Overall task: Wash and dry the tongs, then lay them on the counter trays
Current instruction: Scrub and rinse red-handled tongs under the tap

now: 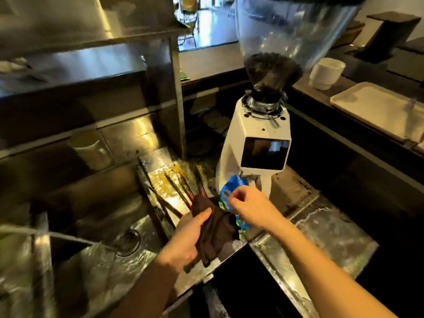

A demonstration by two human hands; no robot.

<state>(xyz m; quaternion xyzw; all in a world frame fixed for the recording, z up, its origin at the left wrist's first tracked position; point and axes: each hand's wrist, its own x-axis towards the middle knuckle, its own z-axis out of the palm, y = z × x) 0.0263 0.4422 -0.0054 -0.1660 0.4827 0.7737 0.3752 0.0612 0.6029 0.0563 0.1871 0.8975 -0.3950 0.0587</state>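
My left hand (191,237) grips a dark brown cloth (215,228) at the sink's right edge. The cloth is wrapped around the near ends of several long tongs (176,191), which lie on the wet steel drainboard and point away to the upper left. My right hand (250,206) hovers just right of the cloth with fingers curled, over a blue and green packet (231,188); whether it pinches anything is unclear. A cream tray (376,109) rests on the dark counter at the right.
A white coffee grinder (259,134) with a clear bean hopper stands right behind my hands. The steel sink (110,244) with its drain lies at the lower left, steel shelves above it. A white cup (327,73) sits on the right counter.
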